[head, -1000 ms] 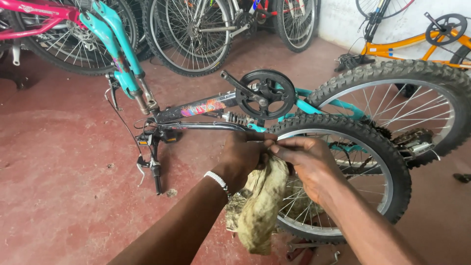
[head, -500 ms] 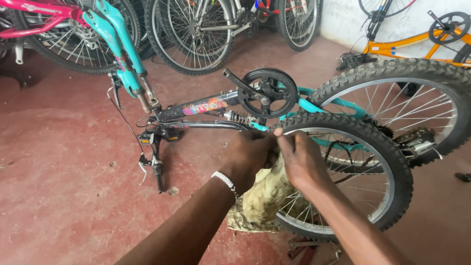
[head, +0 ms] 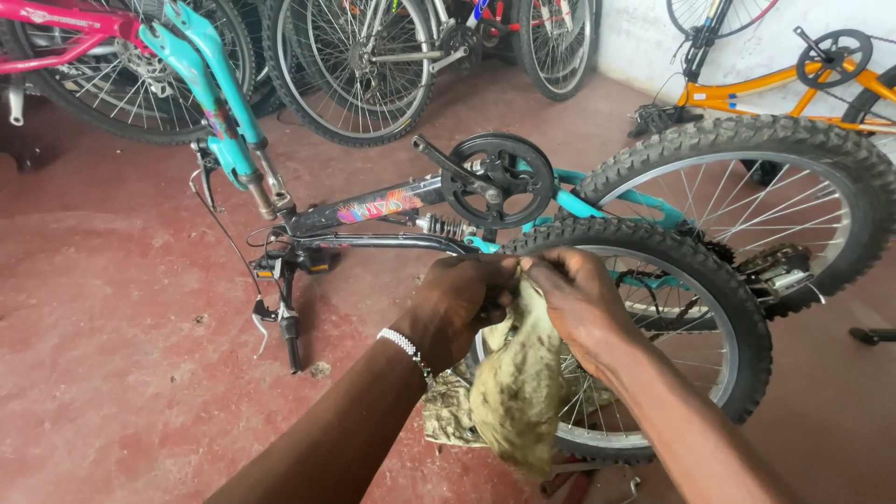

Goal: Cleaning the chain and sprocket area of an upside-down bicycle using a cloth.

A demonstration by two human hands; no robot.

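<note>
Room: a workshop with a worn red concrete floor (head: 112, 373) and a pale wall (head: 644, 37) at the far right, bicycles parked along the back.
Grip: both hands meet at the top of a knobby front tyre (head: 653, 252). The left hand (head: 457, 303) and right hand (head: 579, 299) have their fingers pressed together, pinching a dirty yellowish rag (head: 518, 392) against the tyre's upper edge.
Rag: it hangs down from the grip, draped over the spokes below the hands.
Wrist: a white beaded bracelet (head: 403, 345) sits on the left forearm, just behind the grip.
Just beyond the grip: a teal and black bicycle frame (head: 373, 210) lying on its side, with a black chainring (head: 499, 179) above the hands.
Further out: a second knobby wheel (head: 793, 149) to the right; a handlebar with brake lever (head: 280, 317) to the left on the floor.
Background: a pink bicycle (head: 56, 28) far left, an orange bicycle (head: 747, 93) far right.
Change: half a second ago the hands sat slightly apart on the rag; now the fingertips touch.
Hard to see: what the fingertips grip under the cloth is hidden; the lower wheel rim is covered by the rag and arms.
</note>
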